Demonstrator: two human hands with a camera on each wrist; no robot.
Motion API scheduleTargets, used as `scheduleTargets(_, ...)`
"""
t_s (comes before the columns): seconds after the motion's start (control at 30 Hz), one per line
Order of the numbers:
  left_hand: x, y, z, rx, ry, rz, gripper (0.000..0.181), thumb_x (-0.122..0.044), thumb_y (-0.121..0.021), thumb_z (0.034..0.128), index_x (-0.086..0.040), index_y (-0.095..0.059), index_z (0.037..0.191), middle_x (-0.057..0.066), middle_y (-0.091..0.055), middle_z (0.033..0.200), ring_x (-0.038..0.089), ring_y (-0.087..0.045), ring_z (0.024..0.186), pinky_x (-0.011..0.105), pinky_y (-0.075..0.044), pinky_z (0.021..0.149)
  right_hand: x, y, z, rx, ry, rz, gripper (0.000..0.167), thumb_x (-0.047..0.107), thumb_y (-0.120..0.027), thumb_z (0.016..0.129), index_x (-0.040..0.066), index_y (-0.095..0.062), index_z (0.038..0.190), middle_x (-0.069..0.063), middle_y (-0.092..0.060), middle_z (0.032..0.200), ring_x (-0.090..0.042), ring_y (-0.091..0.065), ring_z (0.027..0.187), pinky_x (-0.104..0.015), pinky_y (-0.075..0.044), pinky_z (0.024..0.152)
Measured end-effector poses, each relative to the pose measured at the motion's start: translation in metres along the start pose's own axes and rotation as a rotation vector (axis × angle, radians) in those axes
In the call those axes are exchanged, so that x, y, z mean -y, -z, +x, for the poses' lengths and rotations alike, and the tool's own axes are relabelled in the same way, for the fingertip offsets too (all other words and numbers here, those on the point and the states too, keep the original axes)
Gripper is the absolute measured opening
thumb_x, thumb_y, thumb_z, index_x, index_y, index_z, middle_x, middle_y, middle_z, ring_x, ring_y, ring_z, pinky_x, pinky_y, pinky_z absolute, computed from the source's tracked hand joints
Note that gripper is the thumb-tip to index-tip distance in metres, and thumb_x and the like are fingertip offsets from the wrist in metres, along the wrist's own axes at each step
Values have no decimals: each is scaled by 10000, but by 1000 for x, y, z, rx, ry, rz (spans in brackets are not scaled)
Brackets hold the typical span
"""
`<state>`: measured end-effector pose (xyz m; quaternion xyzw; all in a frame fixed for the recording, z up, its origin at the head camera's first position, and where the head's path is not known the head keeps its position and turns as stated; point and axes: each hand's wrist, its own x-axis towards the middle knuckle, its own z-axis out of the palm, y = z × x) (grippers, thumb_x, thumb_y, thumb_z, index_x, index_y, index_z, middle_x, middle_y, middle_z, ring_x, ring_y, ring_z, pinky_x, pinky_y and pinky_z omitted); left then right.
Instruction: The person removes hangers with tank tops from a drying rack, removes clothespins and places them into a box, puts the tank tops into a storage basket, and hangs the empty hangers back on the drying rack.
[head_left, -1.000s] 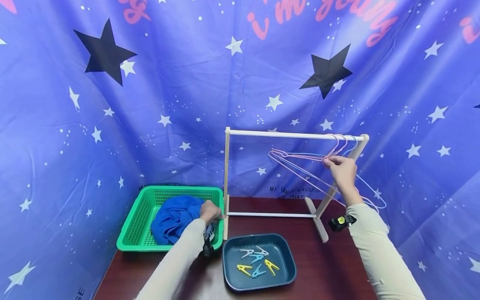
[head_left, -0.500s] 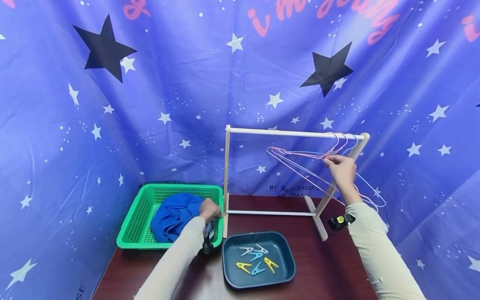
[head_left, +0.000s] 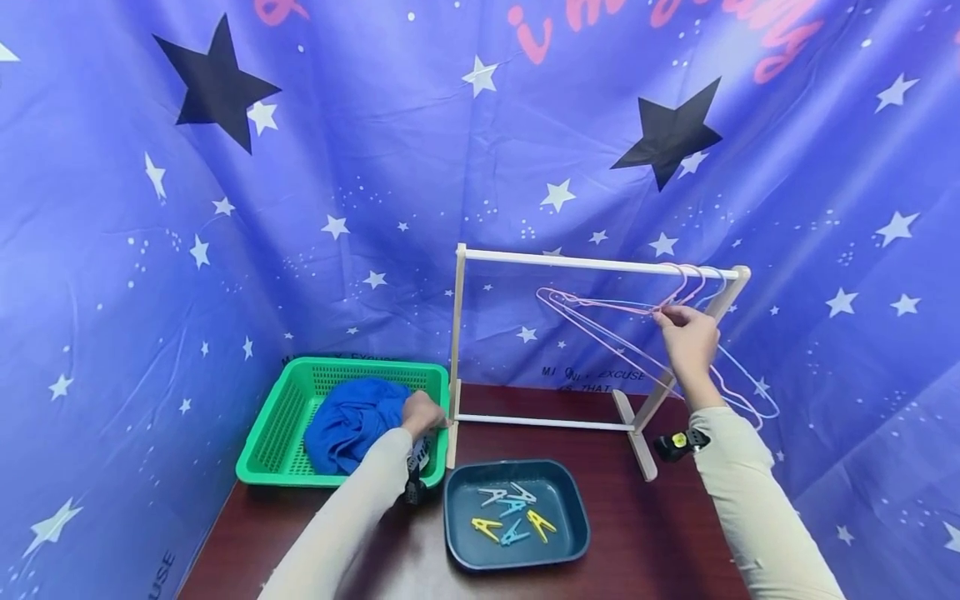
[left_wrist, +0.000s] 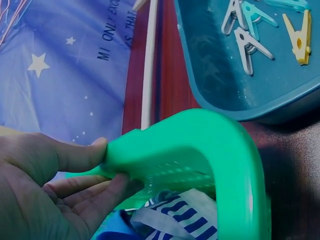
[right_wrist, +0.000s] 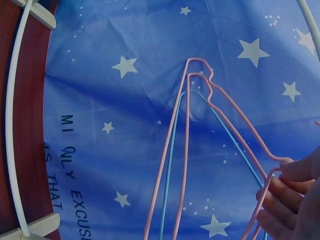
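At the left of the head view, my left hand (head_left: 422, 414) pinches the right rim of a green basket (head_left: 292, 481) between thumb and fingers. A bunched blue cloth (head_left: 348, 425) lies in the basket, and a blue-and-white striped cloth (left_wrist: 185, 215) shows beside it in the left wrist view. Over at the rack's right end, my right hand (head_left: 690, 342) pinches a pink clothes hanger (right_wrist: 250, 122) just below its hook. Another pink hanger and a light blue hanger (right_wrist: 233, 142) hang close by. Their hooks all sit on the rack's top rail (head_left: 570, 260).
The wooden rack's left post (head_left: 457, 333) stands against the basket. In front of it is a dark blue tray (head_left: 450, 525) with several clothespins (head_left: 486, 527) in yellow, blue and grey. A star-print curtain (head_left: 405, 167) closes off the back and sides of the dark red table (head_left: 645, 542).
The head view has shifted slightly. Both hands keep the same holds, the left on the basket rim and the right on the pink clothes hanger.
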<state>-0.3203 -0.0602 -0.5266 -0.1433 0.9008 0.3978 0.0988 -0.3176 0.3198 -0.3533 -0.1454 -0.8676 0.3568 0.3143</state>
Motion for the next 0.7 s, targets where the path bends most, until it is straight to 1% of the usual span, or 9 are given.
scheduleTargets(0.03,-1,0,0,-4,-7,18,255,-57,-873,756,-44,-621,718,76,-614,707,194,-631,592,277,-571,528,1,0,0,-7,-1,7,249,196,-715,952,21,-771,1119,-200,-762,1082,158,-410,656,-171,-382,716)
scheduleTargets(0.17,-2,-3,3,-4,-10,30,195,-40,-862,752,-15,-669,759,99,-651,732,197,-638,581,281,-579,524,4,-1,-2,-33,-4,37,237,181,-726,940,24,-772,1111,-208,-759,1086,185,-413,630,-154,-374,711)
scheduleTargets(0.27,-2,-4,5,6,-1,35,188,-43,-857,760,-12,-671,767,100,-650,730,193,-622,565,292,-583,536,6,-2,-4,-48,-21,61,239,180,-723,937,31,-770,1118,-198,-761,1091,198,-432,626,-125,-378,702)
scheduleTargets(0.37,-2,-3,6,18,14,47,200,-56,-857,771,-21,-660,764,83,-628,711,177,-595,553,286,-575,537,7,-2,-6,-59,-46,86,264,176,-711,941,40,-753,1164,-163,-766,1106,212,-451,640,-86,-384,705)
scheduleTargets(0.43,-2,-2,6,32,18,32,195,-54,-854,779,-17,-662,785,87,-634,735,185,-611,580,297,-593,571,8,-1,-6,-69,-56,105,286,167,-704,942,38,-736,1195,-157,-764,1121,221,-455,647,-66,-387,705)
scheduleTargets(0.53,-1,1,6,68,8,-21,180,-35,-838,797,4,-664,825,111,-645,785,215,-654,644,333,-623,652,11,-1,-7,-83,-57,143,321,142,-698,941,26,-709,1240,-188,-747,1158,218,-470,670,-54,-406,717)
scheduleTargets(0.57,-1,2,6,84,1,-39,182,-33,-832,804,3,-655,825,112,-637,790,221,-660,662,345,-628,677,13,-1,-8,-89,-56,157,331,135,-695,942,24,-700,1254,-194,-742,1169,201,-489,691,-63,-432,734)
scheduleTargets(0.63,1,6,6,120,-20,-63,204,-45,-822,822,-16,-622,792,97,-606,768,218,-659,673,363,-632,714,16,-2,-8,-103,-55,178,370,135,-693,943,37,-673,1299,-197,-731,1199,115,-595,779,-111,-492,812)
scheduleTargets(0.7,3,10,7,167,-50,-70,277,-74,-802,853,-61,-561,718,52,-538,698,187,-620,632,358,-628,710,20,-2,-11,-116,-48,211,412,121,-687,943,46,-637,1345,-194,-720,1224,-39,-690,934,-215,-526,927)
